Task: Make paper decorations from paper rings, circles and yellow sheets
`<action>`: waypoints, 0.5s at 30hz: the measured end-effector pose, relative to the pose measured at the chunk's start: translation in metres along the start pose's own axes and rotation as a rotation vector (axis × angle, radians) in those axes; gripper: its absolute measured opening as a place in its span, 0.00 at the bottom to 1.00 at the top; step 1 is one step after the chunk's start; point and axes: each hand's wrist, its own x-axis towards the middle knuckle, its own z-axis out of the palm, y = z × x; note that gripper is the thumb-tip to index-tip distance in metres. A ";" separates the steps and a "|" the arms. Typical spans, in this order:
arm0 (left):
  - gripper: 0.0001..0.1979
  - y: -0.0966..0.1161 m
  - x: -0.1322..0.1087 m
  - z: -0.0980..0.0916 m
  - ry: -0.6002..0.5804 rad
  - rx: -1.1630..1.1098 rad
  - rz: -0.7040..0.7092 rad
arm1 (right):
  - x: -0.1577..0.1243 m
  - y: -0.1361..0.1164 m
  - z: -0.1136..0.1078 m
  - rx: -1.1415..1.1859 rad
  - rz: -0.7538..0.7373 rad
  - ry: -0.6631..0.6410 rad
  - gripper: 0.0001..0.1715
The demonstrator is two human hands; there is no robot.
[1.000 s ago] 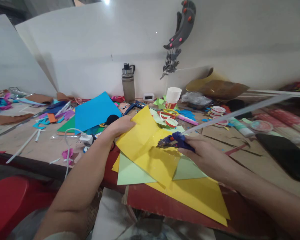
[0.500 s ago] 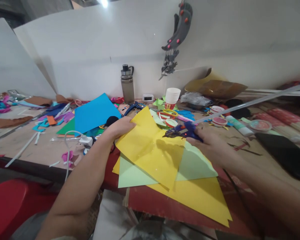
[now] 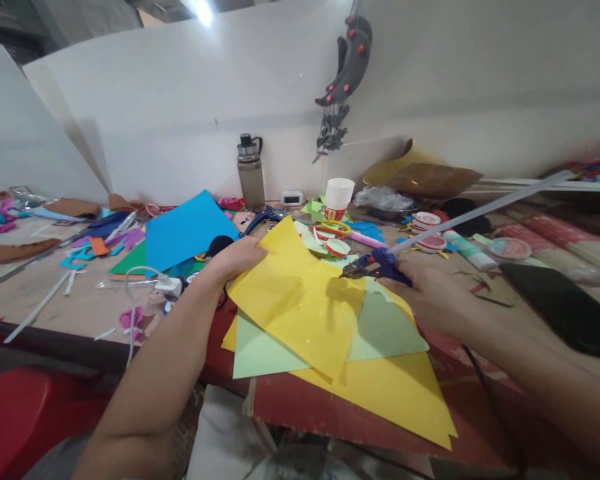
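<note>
My left hand [image 3: 237, 257] grips the upper left edge of a yellow paper sheet [image 3: 295, 307], fingers curled over it. That sheet lies folded over a pale green sheet [image 3: 380, 330], and a larger yellow sheet [image 3: 395, 393] runs under both toward the table's near edge. My right hand [image 3: 425, 287] is closed round a blue glue gun [image 3: 375, 265]. Its nozzle points left at the yellow paper's right edge, and a long clear glue stick [image 3: 480, 210] juts out behind it to the right.
A blue paper sheet [image 3: 187, 230], a grey water bottle [image 3: 251, 172], a stack of paper cups [image 3: 339, 197], scissors [image 3: 333, 229], red-rimmed discs [image 3: 430, 230] and a glue tube [image 3: 463, 248] crowd the table. A black slab [image 3: 560, 307] lies at right, a white charger [image 3: 167, 285] at left.
My right hand has carried the glue gun up and to the right, from the middle of the yellow sheet to its right edge. My left hand has kept its grip.
</note>
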 end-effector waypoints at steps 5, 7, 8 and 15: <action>0.11 -0.005 0.003 -0.001 -0.083 -0.072 0.015 | 0.000 -0.003 -0.005 0.027 0.011 -0.045 0.20; 0.09 -0.004 0.002 -0.002 -0.063 -0.062 0.011 | -0.003 0.003 -0.011 -0.001 -0.029 -0.038 0.18; 0.08 -0.002 0.001 -0.003 -0.052 -0.043 0.006 | -0.004 0.007 -0.014 -0.026 -0.047 -0.030 0.17; 0.09 0.008 -0.006 -0.001 -0.103 -0.055 0.007 | 0.006 -0.005 -0.014 -0.048 -0.064 -0.031 0.20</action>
